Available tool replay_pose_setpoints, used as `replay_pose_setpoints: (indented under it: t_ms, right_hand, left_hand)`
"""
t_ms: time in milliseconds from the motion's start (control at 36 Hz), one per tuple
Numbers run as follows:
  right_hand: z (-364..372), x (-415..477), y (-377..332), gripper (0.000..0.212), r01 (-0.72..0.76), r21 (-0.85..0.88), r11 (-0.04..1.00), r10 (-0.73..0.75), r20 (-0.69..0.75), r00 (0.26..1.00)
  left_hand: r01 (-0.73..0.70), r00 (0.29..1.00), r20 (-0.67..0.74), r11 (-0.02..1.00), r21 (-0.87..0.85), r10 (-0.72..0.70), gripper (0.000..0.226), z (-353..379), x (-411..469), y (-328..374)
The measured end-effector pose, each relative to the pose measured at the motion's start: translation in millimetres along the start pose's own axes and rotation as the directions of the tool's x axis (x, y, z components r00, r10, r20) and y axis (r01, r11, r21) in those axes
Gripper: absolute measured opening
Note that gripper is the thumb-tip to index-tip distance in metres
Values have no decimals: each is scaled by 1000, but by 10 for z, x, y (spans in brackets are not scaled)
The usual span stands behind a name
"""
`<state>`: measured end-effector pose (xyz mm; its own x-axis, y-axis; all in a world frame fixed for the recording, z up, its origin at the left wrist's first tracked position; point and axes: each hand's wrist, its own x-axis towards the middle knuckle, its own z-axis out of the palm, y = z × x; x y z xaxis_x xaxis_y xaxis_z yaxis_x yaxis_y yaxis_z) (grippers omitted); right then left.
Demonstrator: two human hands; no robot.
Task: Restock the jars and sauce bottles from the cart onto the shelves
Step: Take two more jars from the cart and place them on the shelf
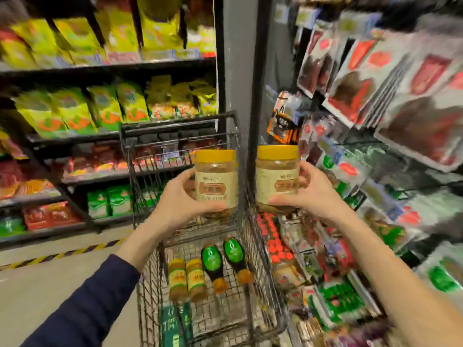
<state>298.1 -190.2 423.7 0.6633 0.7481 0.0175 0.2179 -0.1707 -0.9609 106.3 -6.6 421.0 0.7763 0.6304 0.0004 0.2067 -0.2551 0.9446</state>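
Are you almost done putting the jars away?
Not yet. The left hand holds a big jar, the right hand a second big jar, neither shelved. Two small jars and two sauce bottles lie in the cart. What is already shelved I cannot tell.

Single head-worn view, facing forward and down, near the cart (175, 125)

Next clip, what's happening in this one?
A person is restocking from a wire cart. The left hand holds one yellow-lidded jar and the right hand holds a matching jar, both upright above the cart. Two smaller jars and two green-labelled bottles lie in the cart, not yet shelved.
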Motion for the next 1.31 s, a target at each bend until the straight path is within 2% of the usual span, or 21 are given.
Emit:
replay_pose_setpoints:
  t_ms: [139,250,306,389,472,500,556,583,639,694,833,944,1000,1111,1306]
  right_hand:
    - [-391,-436,-361,63,68,1,998,-67,-167,984]
    - [-630,-929,-573,65,111,-75,991,-130,-344,930]
    - [-695,-1219,-681,64,107,-84,991,-133,-427,895]
    - [-710,-1717,-826,65,74,-90,993,-111,-536,837]
    - [-656,-2248,-922,91,-2,-104,995,-69,-668,741]
    - [-632,-2428,-955,92,-26,-124,992,-70,-707,704]
    - [-571,-2808,-1025,83,-78,-159,984,-77,-779,623]
    - [-536,-3002,-1056,82,-98,-169,981,-81,-808,584]
    - [-441,-3388,-1130,92,-143,-182,973,-84,-852,517]
    - [-362,-3760,-1170,98,-185,-173,967,-72,-888,454]
    - [-171,-4679,-1289,71,-254,-119,960,-49,-962,267]
    - [18,-5406,-1359,96,-304,-92,948,-64,-993,101]
    - [139,-5762,-1415,85,-326,-88,941,-83,-996,28]
    - [375,-6452,-1544,75,-368,-91,925,-141,-984,-110]
    - [702,-7720,-1736,72,-434,-88,896,-213,-945,-248]
  left_hand:
    - [-189,976,107,981,-38,192,84,195,19,485]
    - [-305,922,218,947,-98,320,99,356,48,780]
    - [-367,877,283,921,-131,389,100,464,53,921]
    - [-437,801,364,880,-188,476,88,661,-14,1122]
    - [-470,711,446,839,-273,544,92,901,-163,1298]
    - [-477,676,472,824,-305,566,97,990,-237,1355]
    - [-479,604,524,799,-363,600,99,1166,-420,1470]
    - [-476,570,548,789,-388,613,93,1254,-536,1526]
    - [-475,490,591,765,-435,640,81,1434,-784,1628]
    - [-468,407,631,744,-477,661,80,1601,-1045,1721]
    - [-371,212,701,719,-587,681,98,1996,-1802,1915]
    - [-328,52,712,686,-649,700,92,2287,-2476,2054]
    - [-313,-23,709,669,-674,705,89,2418,-2838,2114]
    - [-244,-130,685,646,-723,717,92,2621,-3589,2227]
    - [-179,-245,632,606,-775,735,81,2810,-4991,2354]
